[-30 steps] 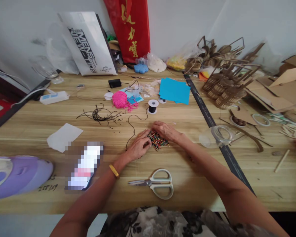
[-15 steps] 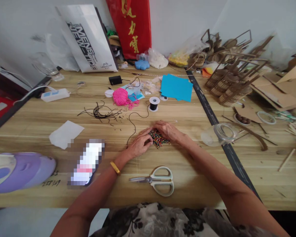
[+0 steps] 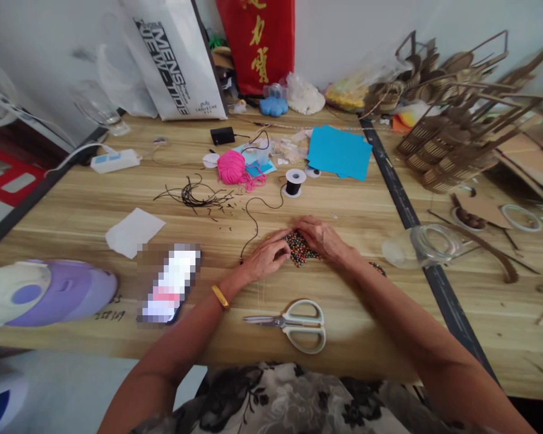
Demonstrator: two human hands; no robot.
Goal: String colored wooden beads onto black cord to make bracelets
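A heap of small multicoloured beads lies on the wooden table between my two hands. Along its left and far side rests my left hand, fingers stretched and thumb apart, touching the beads. My right hand curves around the far right side of the heap, fingers extended and bent downward; its fingertips meet those of the left. A black cord runs from a white spool to just beside my left wrist. Scissors with white handles lie nearer to me. Past my right forearm shows a short beaded strand.
Cut black cords and pink yarn lie behind on the left, blue sheets behind on the right. A phone and a purple-white device are left. Clear plastic cup and woven baskets stand right.
The view has shifted, so the table's contents appear further right. Both hands stay around the bead heap with little movement. More of the beaded strand beyond my right forearm now shows.
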